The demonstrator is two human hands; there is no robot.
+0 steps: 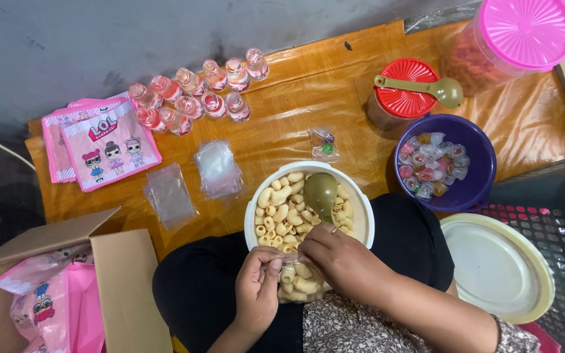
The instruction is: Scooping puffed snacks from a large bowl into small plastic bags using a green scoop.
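Nearest me, both hands work over the lap. Left hand (258,282) pinches the mouth of a small clear bag (295,282), fingers closed on its rim. Right hand (341,258) grips the handle of an olive-green scoop (320,191), fingers shut round it; the scoop bowl hangs over the white tub (251,222).

Progress, as I judge it: the bag looks close to full of pale puffed snacks (279,212), while the tub holds plenty more. This bag is not sealed yet.

Near left, an open cardboard box (122,274) holds pink printed pouches (47,301). Near right, a cream lid (498,268) lies on a dark mesh basket (557,225).

Mid-table, on the orange wooden board (295,85): two stacks of empty clear bags (171,193), so many remain unfilled. One tiny bag of beads or sweets (325,145) sits just beyond the tub. Flat pink pouches (102,144) lie far left.

Right of the tub, a purple bowl (485,163) of small jelly cups. Beyond it, a red-lidded jar (403,98) with a second scoop resting on top.

Farthest: a double row of small pink-topped bottles (194,95), and a big pink-lidded jar (524,33) at far right.

Nothing blocks the hands; the tub sits tight against the lap.
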